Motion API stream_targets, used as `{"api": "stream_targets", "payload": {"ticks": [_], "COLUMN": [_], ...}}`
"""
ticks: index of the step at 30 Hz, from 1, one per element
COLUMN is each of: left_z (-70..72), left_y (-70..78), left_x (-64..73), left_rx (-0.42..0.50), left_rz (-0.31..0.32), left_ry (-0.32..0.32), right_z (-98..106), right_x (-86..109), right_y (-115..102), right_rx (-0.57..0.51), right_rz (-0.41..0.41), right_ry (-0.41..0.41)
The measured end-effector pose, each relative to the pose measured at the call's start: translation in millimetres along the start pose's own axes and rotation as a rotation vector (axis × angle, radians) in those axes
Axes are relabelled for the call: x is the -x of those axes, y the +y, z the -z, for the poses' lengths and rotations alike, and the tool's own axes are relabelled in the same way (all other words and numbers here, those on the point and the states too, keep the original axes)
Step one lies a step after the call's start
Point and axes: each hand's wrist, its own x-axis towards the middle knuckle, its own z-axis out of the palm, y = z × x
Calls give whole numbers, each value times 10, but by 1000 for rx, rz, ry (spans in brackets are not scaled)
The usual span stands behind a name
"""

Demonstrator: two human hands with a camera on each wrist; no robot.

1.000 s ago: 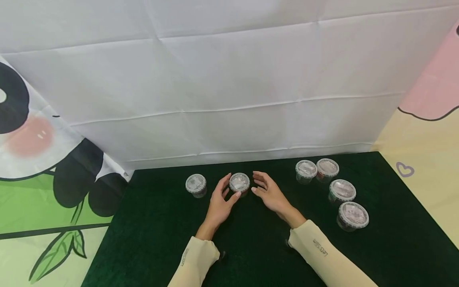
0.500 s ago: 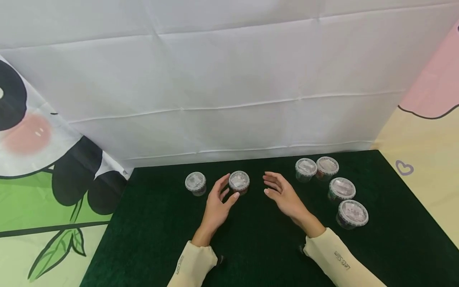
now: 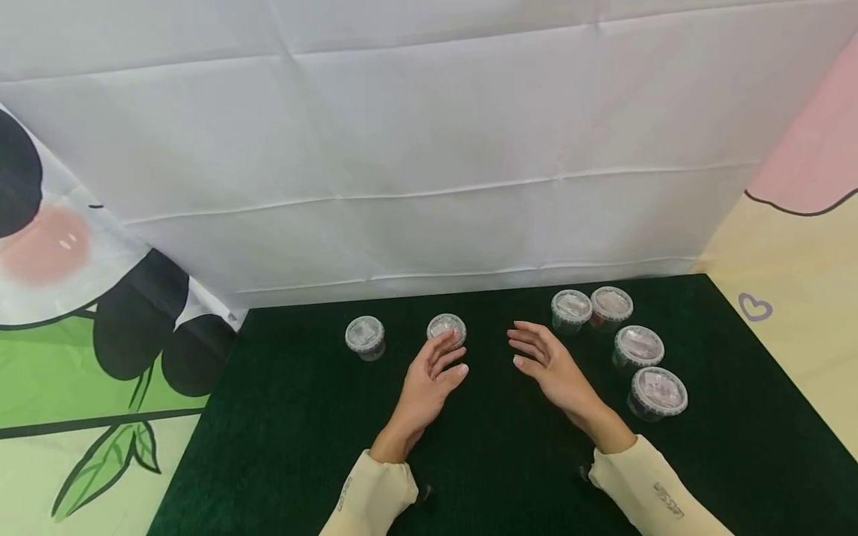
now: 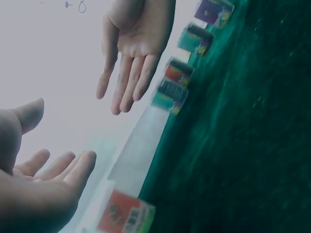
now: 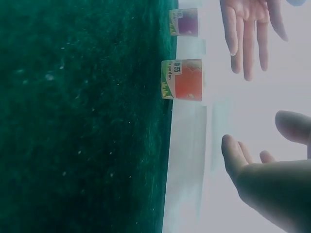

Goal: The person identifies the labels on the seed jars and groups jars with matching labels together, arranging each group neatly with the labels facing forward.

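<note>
My left hand (image 3: 429,383) hovers with fingers loosely spread, holding nothing. In the head view its fingertips overlap the front of a small lidded plastic tub (image 3: 442,323), which stands upright on the cloth. The right wrist view shows this tub's red label (image 5: 189,80) with a green edge. My right hand (image 3: 553,368) is to the right of that tub, palm turned inward and fingers relaxed, with nothing in it. Further left stands another clear-lidded tub (image 3: 365,333); its label (image 5: 188,22) looks purple from the right wrist.
Several similar lidded tubs stand at the right, among them a rear tub (image 3: 572,307) and a front tub (image 3: 659,391). Dark green cloth (image 3: 302,447) covers the table. Behind it hangs a creased white sheet (image 3: 429,149), with printed cartoon panels at both sides.
My right hand has drawn away from the middle tub toward the right. The left hand has come off the tub's side and moved slightly right, now in front of it. The tubs stay put.
</note>
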Motion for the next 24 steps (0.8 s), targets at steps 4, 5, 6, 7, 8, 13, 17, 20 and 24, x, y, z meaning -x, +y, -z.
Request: {"api": "stream_targets", "payload": {"ticks": [4, 5, 6, 7, 8, 13, 17, 20, 24], "left_z": [-97, -119, -141, -162, -182, -288, -370, -423, -486], "left_y": [-53, -67, -79, -92, -102, -145, -173, -193, -216], "left_x": [-14, -16, -18, -20, -22, -39, -58, -75, -97], "left_rx": [-14, -10, -7, -1, 8, 51, 76, 94, 114], "left_rz": [22, 31, 38, 47, 58, 103, 116, 117, 127], "left_ry": [-51, -61, -69, -76, -84, -123, -158, -183, -210], "right_z": [55, 67, 79, 90, 101, 179, 250, 298, 357], "right_x": [73, 93, 112, 130, 149, 252, 332, 383, 438], "right_y": [5, 7, 10, 12, 15, 15, 6, -5, -25], "right_rx": [-2, -7, -12, -17, -22, -39, -51, -47, -38], "right_rz": [-2, 0, 3, 5, 8, 24, 26, 20, 14], "right_ry": [2, 3, 2, 1, 0, -12, -18, -15, -5]}}
